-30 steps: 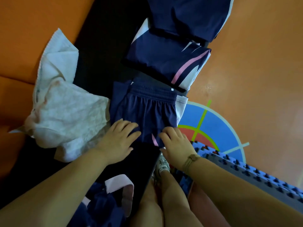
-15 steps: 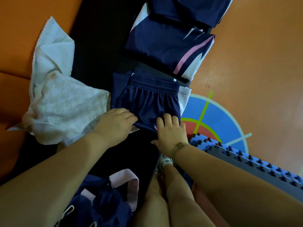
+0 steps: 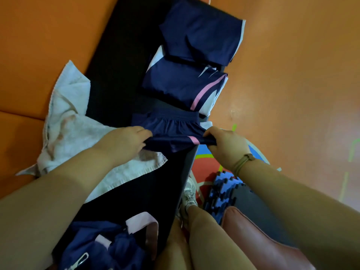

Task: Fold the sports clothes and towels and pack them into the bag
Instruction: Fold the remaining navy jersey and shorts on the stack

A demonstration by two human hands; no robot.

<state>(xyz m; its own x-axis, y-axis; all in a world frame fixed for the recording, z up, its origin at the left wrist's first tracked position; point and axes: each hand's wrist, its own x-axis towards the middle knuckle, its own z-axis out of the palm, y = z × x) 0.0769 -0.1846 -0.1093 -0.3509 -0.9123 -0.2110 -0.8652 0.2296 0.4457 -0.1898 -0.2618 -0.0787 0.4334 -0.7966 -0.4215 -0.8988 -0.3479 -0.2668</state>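
Both your hands now hold the lower hem of the navy shorts (image 3: 171, 131) raised off the bench (image 3: 116, 65), where a second ago they lay flat on the cloth. Your left hand (image 3: 124, 141) and right hand (image 3: 226, 145) each grip a hem corner, fingers clenched on the fabric. The waistband rests on the bench, just below the folded jersey (image 3: 181, 88). Carry the hem up to the waistband with both corners level, so the fold lands square. Mind the crumpled white towel (image 3: 78, 133) under your left hand; it could drag along. Another folded garment (image 3: 200, 36) lies beyond the jersey, and the bag (image 3: 109, 248) sits near you.
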